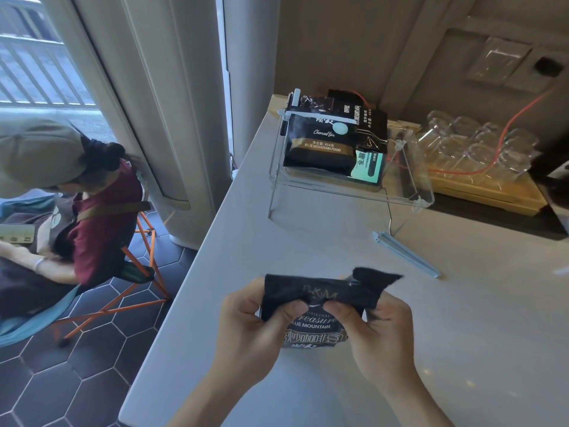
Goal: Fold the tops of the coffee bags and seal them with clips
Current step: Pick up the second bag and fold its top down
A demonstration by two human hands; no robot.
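Head camera looks down at my left hand (249, 318) and right hand (375, 322), both pinched tight on the top of a black coffee bag (314, 306) standing on the counter (462, 334), rolling its top over. One blue clip (406, 255) lies loose beyond it, near the clear box (409, 198) where other bags (317, 143) sit, one clipped. By my reckoning this fold is half made, and the clipping is left.

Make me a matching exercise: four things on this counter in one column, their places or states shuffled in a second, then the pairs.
1. black coffee bag
2. blue clip
3. clear bin
4. glass cups

A. lying loose on the counter
B. standing on a wooden tray
C. top being folded by both hands
D. holding clipped coffee bags

Pairs: 1-C, 2-A, 3-D, 4-B
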